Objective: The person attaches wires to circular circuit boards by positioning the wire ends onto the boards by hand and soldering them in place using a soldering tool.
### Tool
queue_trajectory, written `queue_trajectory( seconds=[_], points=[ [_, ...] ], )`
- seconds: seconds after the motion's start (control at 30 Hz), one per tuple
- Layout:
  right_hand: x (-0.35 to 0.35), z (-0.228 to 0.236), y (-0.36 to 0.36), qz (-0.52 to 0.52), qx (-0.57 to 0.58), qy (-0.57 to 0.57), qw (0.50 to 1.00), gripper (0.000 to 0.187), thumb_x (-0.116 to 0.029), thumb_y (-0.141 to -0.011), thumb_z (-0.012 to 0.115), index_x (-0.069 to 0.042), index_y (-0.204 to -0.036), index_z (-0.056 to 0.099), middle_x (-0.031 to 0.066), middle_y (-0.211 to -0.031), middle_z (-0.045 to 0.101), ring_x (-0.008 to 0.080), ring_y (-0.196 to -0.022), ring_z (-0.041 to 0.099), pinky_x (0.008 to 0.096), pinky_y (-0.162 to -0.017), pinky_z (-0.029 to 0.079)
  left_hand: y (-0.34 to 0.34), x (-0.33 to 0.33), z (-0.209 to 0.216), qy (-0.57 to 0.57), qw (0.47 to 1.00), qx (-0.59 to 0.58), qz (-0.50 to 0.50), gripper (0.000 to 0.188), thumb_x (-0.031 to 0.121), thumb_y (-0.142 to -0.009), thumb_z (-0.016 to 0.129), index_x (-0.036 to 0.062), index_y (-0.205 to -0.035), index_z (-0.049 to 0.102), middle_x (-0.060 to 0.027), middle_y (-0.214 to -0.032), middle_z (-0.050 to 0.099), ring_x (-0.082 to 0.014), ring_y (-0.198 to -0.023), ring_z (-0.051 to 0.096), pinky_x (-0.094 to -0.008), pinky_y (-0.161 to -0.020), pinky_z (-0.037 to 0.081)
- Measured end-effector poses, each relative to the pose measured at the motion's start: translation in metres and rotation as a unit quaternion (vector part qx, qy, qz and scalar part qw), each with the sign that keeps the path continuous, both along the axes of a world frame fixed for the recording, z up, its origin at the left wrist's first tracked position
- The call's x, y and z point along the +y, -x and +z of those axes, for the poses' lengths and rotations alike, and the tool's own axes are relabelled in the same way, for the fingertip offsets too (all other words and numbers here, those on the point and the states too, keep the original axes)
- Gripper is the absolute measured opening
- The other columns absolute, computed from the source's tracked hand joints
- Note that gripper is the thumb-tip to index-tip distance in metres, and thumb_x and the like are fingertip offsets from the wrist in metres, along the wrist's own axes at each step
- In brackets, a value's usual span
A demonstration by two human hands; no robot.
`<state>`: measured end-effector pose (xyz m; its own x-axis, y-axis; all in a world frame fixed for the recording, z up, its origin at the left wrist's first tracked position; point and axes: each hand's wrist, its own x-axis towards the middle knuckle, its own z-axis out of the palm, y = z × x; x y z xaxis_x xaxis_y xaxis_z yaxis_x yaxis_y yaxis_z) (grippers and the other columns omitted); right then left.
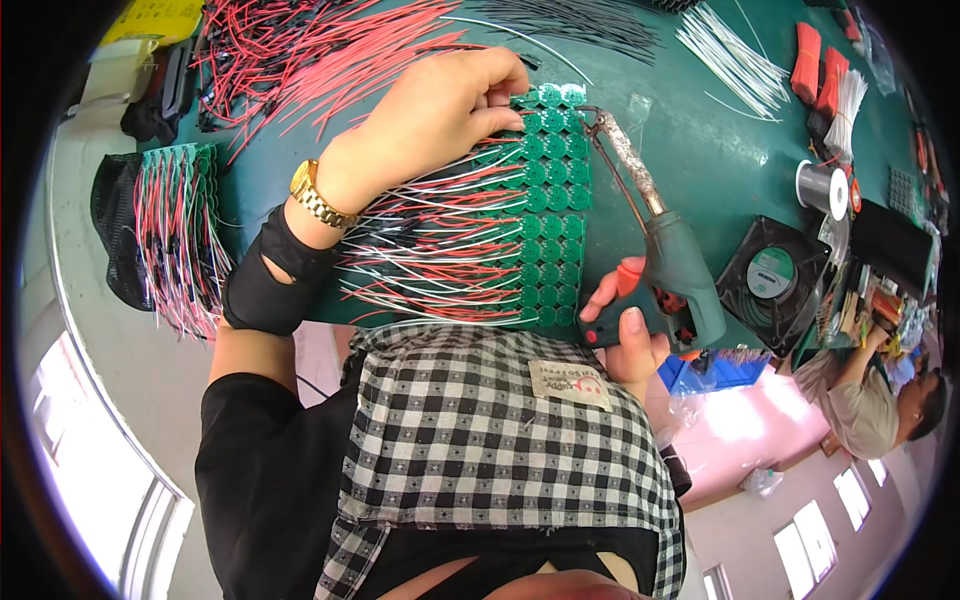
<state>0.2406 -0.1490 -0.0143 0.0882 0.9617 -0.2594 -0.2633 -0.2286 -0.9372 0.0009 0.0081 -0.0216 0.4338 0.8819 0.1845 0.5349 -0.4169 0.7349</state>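
Note:
My right hand (635,345) is wrapped around the green-and-red grip of a soldering gun (670,260). The gun's tip reaches to the upper right edge of a panel of small round green circuit boards (553,200). At the panel's upper left corner is my left hand (440,105), fingers pinched together. What they pinch is too small and covered to make out. Red, white and black wires (440,240) run leftward from the panel's left side in rows, passing below my left wrist. The panel lies flat on the green table.
Loose red wires (340,60), black wires (580,25) and white wires (735,60) lie along the far side. Another wired panel (180,220) sits at the left. To the right are a solder spool (822,188) and a black fan (772,275); another person (865,400) works beyond.

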Motion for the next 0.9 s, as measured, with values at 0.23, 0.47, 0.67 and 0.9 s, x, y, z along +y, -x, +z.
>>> queue_trajectory(
  seconds=[0.23,0.47,0.67,0.9],
  points=[
    [-0.005,0.005,0.0,0.039,-0.005,0.026,0.999,0.053,-0.028,-0.079,0.066,0.003,-0.118,0.048,0.0127,-0.082,0.058,0.0172,-0.064,0.056,0.027,-0.057,0.047,-0.004,-0.002,-0.004,-0.119,0.992,0.009,-0.04,0.014,0.005,-0.074,0.071,0.0049,-0.085,0.063,-0.0059,-0.078,0.058,-0.0216,-0.07,0.057,-0.0292,-0.063,0.047],
    [-0.001,0.01,0.002,0.056,-0.021,0.031,0.998,0.052,-0.027,-0.08,0.066,0.003,-0.118,0.049,0.0121,-0.083,0.059,0.017,-0.065,0.057,0.0276,-0.058,0.047,-0.004,-0.003,-0.002,-0.129,0.991,0.039,-0.019,0.013,0.006,-0.072,0.072,0.0073,-0.083,0.064,-0.0037,-0.074,0.057,-0.0227,-0.066,0.057,-0.0318,-0.063,0.046],
    [0.0,0.01,0.002,0.061,-0.031,0.042,0.997,0.05,-0.026,-0.08,0.065,0.003,-0.118,0.049,0.012,-0.083,0.059,0.0167,-0.064,0.056,0.0273,-0.057,0.046,-0.012,-0.007,-0.007,-0.136,0.991,0.01,0.002,0.01,0.002,-0.072,0.068,0.0054,-0.08,0.063,-0.0062,-0.07,0.056,-0.0227,-0.065,0.058,-0.0316,-0.058,0.047],
    [0.0,0.011,0.002,0.073,-0.024,0.012,0.997,0.043,-0.019,-0.083,0.063,-0.002,-0.121,0.051,0.0082,-0.087,0.06,0.0134,-0.069,0.057,0.0273,-0.06,0.047,-0.014,-0.006,-0.011,-0.156,0.987,0.02,0.015,0.011,0.001,-0.069,0.066,0.0052,-0.078,0.063,-0.0067,-0.069,0.056,-0.0229,-0.062,0.057,-0.0309,-0.056,0.047]
  ],
)
